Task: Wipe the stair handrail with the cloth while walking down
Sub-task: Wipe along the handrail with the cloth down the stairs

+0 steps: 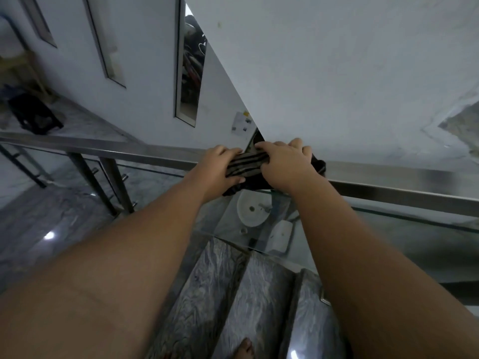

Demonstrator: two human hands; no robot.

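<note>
A flat steel handrail [129, 150] runs across the view from far left to the right edge, above a glass panel. A dark cloth with tan stripes [246, 165] is wrapped over the rail in the middle, its dark end hanging below. My left hand [220, 167] presses on the cloth's left part, fingers curled over the rail. My right hand [285, 164] grips the cloth's right part, with a dark corner sticking out past it.
Grey marbled stair steps [248, 288] descend below my arms, and a bare foot [243, 348] shows at the bottom. Steel posts [114, 185] hold the glass balustrade. Through the glass a white basin [252, 212] lies on the floor below. White walls rise behind the rail.
</note>
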